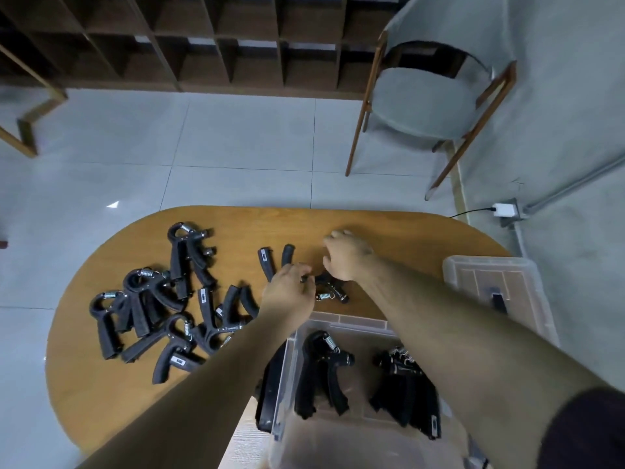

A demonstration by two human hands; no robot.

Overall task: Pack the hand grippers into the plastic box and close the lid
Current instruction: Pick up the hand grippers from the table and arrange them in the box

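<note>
Beyond the plastic box point(341, 324), both hands point(287, 292) on one hand gripper point(329, 289).

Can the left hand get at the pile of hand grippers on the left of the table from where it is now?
Probably yes. The left hand is busy at the hand gripper in the table's middle, alongside the right hand, but the pile of hand grippers lies open on the table with nothing between.

Two bare forearms reach into view from below, each ending in an ungloved left hand point(287, 292) and right hand point(345, 257). A dark short sleeve point(588, 431) covers the right upper arm. No rings or watch are visible.
</note>
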